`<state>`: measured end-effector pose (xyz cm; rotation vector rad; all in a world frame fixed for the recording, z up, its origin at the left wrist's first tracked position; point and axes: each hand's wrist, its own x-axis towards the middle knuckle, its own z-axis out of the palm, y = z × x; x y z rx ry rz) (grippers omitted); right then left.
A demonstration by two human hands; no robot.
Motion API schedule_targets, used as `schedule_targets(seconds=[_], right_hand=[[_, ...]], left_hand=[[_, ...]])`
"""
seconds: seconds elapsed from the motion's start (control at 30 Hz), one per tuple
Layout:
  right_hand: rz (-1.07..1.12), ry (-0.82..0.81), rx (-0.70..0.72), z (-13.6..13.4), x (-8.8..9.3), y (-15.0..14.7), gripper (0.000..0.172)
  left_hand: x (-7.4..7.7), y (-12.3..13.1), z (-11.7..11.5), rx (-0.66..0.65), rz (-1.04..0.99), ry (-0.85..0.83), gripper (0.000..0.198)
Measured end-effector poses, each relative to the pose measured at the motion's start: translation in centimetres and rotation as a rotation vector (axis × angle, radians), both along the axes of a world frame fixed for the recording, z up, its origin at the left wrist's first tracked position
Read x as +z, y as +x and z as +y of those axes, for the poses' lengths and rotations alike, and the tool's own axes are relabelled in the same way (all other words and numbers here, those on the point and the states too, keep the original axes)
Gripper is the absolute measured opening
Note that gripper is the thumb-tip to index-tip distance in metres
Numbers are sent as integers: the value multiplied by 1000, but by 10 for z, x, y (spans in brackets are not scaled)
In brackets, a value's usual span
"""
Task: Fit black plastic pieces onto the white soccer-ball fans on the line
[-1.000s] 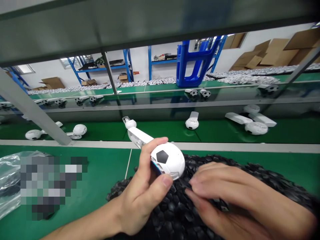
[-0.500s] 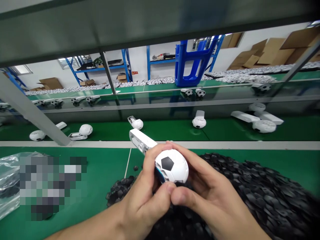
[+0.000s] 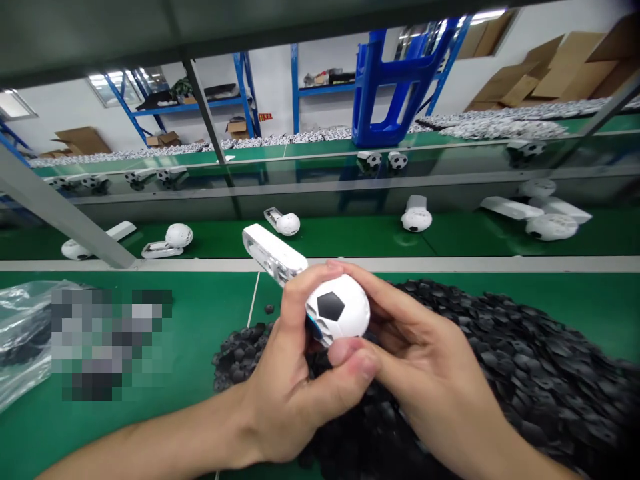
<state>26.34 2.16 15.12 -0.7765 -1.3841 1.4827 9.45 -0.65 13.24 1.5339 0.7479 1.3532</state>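
My left hand (image 3: 295, 373) grips a white toy with a football-shaped head (image 3: 337, 313) and a long white handle (image 3: 273, 253) that sticks out up and to the left. One black pentagon patch shows on the ball. My right hand (image 3: 425, 373) cups the ball from the right, with thumb and fingers pressed against its lower side. Both hands hover over a large heap of small black pentagon pieces (image 3: 500, 360) on the green table (image 3: 175, 373).
Several more white ball toys lie on the green conveyor behind, such as one toy (image 3: 284, 222) and another (image 3: 416, 217). A grey slanted frame bar (image 3: 60, 213) crosses at left. A clear plastic bag (image 3: 20, 340) lies at far left. Blue racks and cardboard boxes stand at the back.
My right hand left the heap of black pieces and came up to the ball, closing round it. The toy rose slightly and the conveyor toys drifted right.
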Motion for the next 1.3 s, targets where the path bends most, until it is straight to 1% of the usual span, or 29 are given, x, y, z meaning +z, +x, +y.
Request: schedule_targets(seconds=[0.07,0.1,0.13,0.2,0.23,0.27,0.3,0.33,0.37,0.4,0.43,0.47,0.5,0.6,0.63,0.7,0.8,0.83,0.9,0.97,1.03,1.13,1.17,1.2,1.27,1.3], right_hand=[[-75,30,24,8,3,4,53],[-111,26,54,13,5,7,51],[-133,9,81,18,7,11,52],[-154,-32,124,28,11,19,64],[-190,-33,135,31,13,23,68],[-275,-2,153,34,15,27,65],[-419,60,184,35,16,30,57],[-616,153,228,35,15,32,44],[-828,258,282,34,14,33,29],[-1015,352,336,31,10,33,21],[-1157,425,385,29,6,31,23],[-1248,468,431,25,-1,28,29],[-1288,495,461,22,-8,25,31],[-1307,524,493,15,-28,16,29],[-1309,527,493,15,-32,14,31],[-1300,520,479,15,-32,12,33],[-1273,508,397,19,-18,17,27],[-1247,505,360,21,-12,19,24],[-1124,487,298,25,-1,24,24],[-918,484,214,28,6,26,22],[-711,507,78,29,11,27,12],[-512,542,-139,24,13,28,2],[-490,568,-205,21,12,29,4],[-499,625,-243,18,10,31,12],[-563,828,-269,8,3,37,32],[-598,929,-271,3,-2,40,39]], left_hand=[[3,0,1,11,-41,-67,56],[7,0,2,-15,-73,-133,54],[12,-2,3,-55,-107,-211,53],[26,-9,6,-170,-152,-358,55],[34,-14,7,-214,-153,-415,58],[42,-19,9,-222,-131,-451,60],[49,-25,10,-191,-88,-461,59],[55,-31,12,-130,-27,-453,55],[59,-36,13,-49,41,-427,49],[63,-40,14,48,106,-388,44],[64,-43,16,144,156,-339,40],[65,-45,17,226,187,-291,37],[64,-46,18,294,207,-250,37],[57,-46,23,455,249,-106,35],[54,-45,25,478,251,-67,35],[48,-43,28,463,197,-49,37],[42,-37,31,338,15,-115,42],[41,-35,32,317,-32,-122,44],[41,-32,33,323,-75,-115,45],[41,-30,33,349,-73,-113,44],[40,-30,32,354,-38,-135,42],[34,-32,27,299,30,-213,41],[31,-33,24,263,48,-234,40],[29,-34,22,223,62,-241,38],[24,-35,16,148,86,-225,36],[23,-36,14,111,103,-208,37]])
